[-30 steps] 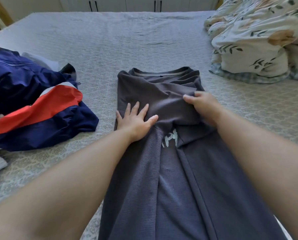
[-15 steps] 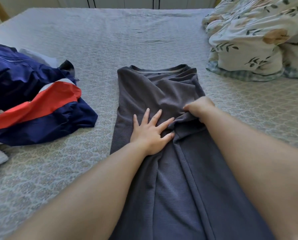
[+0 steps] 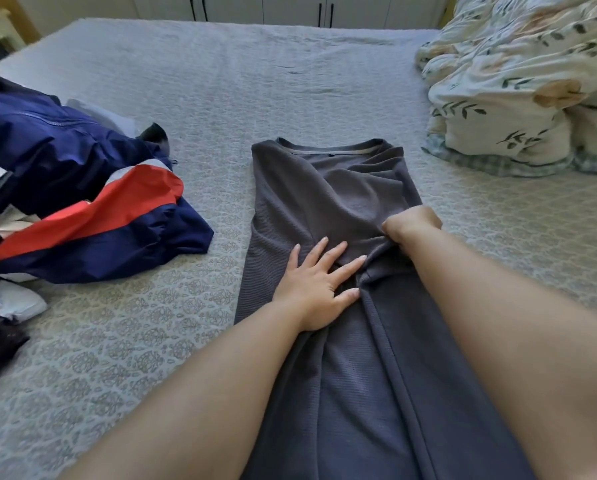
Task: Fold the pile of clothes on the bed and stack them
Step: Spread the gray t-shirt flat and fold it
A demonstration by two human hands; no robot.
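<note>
On the bed (image 3: 290, 81), the left hand (image 3: 319, 282) presses flat on the shirt (image 3: 325, 202) while the right hand (image 3: 411, 225) clutches its fold, jacket (image 3: 82, 202) nearby.

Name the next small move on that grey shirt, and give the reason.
Probably draw the bunched fold that the right hand grips flat across the grey shirt, since the left hand already presses the middle flat while wrinkles still bunch near the collar.

— Where am I working?
— A home bedroom: I'm at a wide bed (image 3: 221, 84) with a patterned grey bedspread, a bunched floral duvet (image 3: 519, 84) on my right, and white wardrobe doors (image 3: 290, 8) along the far wall.
</note>
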